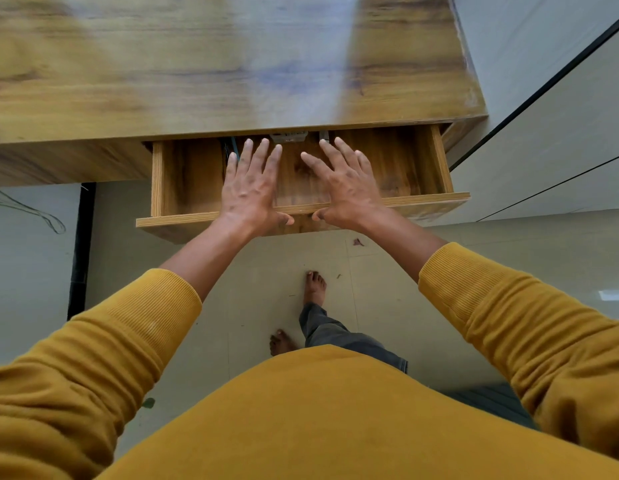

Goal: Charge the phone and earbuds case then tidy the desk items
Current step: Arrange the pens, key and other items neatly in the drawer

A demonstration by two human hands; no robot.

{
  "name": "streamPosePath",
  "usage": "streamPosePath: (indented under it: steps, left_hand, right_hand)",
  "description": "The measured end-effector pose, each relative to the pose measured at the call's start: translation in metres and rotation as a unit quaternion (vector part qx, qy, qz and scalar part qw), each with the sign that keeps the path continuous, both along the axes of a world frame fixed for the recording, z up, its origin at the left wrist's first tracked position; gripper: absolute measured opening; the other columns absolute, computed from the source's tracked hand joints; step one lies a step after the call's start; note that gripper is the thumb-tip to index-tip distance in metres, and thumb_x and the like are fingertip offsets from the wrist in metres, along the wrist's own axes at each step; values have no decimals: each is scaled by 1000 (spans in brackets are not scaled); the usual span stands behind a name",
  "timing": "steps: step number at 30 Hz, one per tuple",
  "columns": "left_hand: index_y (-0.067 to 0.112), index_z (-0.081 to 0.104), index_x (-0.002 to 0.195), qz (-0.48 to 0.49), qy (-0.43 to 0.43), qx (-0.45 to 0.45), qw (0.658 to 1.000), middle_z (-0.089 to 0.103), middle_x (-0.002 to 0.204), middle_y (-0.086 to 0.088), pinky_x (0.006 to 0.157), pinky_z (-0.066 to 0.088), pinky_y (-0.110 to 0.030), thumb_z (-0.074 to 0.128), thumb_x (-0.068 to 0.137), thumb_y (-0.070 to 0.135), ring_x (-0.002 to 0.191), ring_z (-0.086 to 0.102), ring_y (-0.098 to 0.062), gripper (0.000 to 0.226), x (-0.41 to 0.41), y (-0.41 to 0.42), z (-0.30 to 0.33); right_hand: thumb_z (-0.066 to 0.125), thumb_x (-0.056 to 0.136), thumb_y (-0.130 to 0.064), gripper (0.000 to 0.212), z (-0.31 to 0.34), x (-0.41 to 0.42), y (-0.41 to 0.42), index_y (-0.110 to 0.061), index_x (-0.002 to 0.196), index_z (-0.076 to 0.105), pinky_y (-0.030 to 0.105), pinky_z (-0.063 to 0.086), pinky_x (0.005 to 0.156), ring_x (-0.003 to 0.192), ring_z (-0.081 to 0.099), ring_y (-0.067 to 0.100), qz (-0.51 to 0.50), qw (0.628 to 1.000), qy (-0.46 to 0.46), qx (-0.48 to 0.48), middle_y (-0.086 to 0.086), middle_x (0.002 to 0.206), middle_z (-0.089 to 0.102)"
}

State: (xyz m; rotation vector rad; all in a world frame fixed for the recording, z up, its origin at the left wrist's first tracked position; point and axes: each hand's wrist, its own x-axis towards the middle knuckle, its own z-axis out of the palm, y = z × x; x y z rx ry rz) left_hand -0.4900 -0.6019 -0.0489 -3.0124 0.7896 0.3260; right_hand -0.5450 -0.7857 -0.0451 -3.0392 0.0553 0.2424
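Phone and earbuds case not in view; wooden surface and open drawer show neither. Drawer judged rigid, sliding on runners; best taken at its front edge. Left hand and right hand spread flat over that edge, thumbs under, holding nothing.

Bright daylight, glare streaking the blurred desk top, wide-angle bending at edges

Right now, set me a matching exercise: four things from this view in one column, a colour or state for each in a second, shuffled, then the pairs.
Things:
1. drawer
2. left hand
3. sleeve
4. trouser leg

States or colours:
A. mustard yellow
B. pulled out from under the desk
C. dark grey
D. fingers straight over the drawer's front edge

Pairs: 1-B, 2-D, 3-A, 4-C
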Motion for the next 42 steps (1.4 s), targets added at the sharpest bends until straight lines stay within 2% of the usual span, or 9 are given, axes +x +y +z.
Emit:
streamPosePath:
  steps: [7, 14, 20, 27, 35, 42]
  left_hand:
    - [21, -16, 167, -4, -2, 29, 1000, -20, 176, -7, 132, -6, -54, 80, 75, 73, 162, -21, -31, 143, 25, -7, 0]
    - [23, -21, 166, 15, 40, 72, 996, -27, 174, -6, 129, -6, -63, 77, 68, 82, 161, -23, -34, 150, 52, -13, 7]
    - [26, -25, 165, 36, 78, 90, 992, -29, 174, -6, 131, -3, -59, 79, 56, 87, 161, -22, -36, 162, 68, -19, 14]
    - [25, -13, 168, 28, 41, 73, 996, -11, 178, -9, 133, 9, -52, 80, 53, 89, 164, -3, -39, 161, 66, -21, 18]
    - [23, 4, 170, 28, 6, 55, 998, 7, 177, -12, 133, 10, -53, 81, 62, 82, 162, 11, -41, 145, 65, -23, 18]
    - [19, 22, 167, 45, -22, 39, 998, 24, 173, -16, 132, 18, -53, 85, 72, 68, 158, 26, -44, 124, 62, -31, 21]
  right_hand:
    - [90, 72, -59, 134, 3, 30, -5, -35, 168, -1, 55, 4, 131, 163, -11, 30, -7, 999, 26, -19, 5, 177, -5]
    - [93, 72, -52, 143, 10, 60, -7, -36, 166, -14, 59, 4, 130, 161, -19, 34, 2, 997, 79, -16, 7, 175, -20]
    - [92, 65, -64, 153, 13, 79, -16, -37, 163, -23, 64, -6, 127, 157, -29, 34, -5, 990, 140, -21, 6, 171, -31]
    - [87, 59, -76, 150, 15, 81, -22, -38, 166, -12, 58, 4, 130, 162, -11, 36, 24, 993, 107, -53, 7, 176, -13]
    - [85, 74, -65, 132, 12, 78, -19, -28, 169, 2, 55, 10, 131, 163, 0, 37, 25, 996, 72, -46, 13, 176, 0]
    - [89, 76, -55, 112, 13, 79, -14, -28, 165, 26, 54, 23, 129, 160, 21, 36, -3, 999, 27, -28, 13, 171, 25]
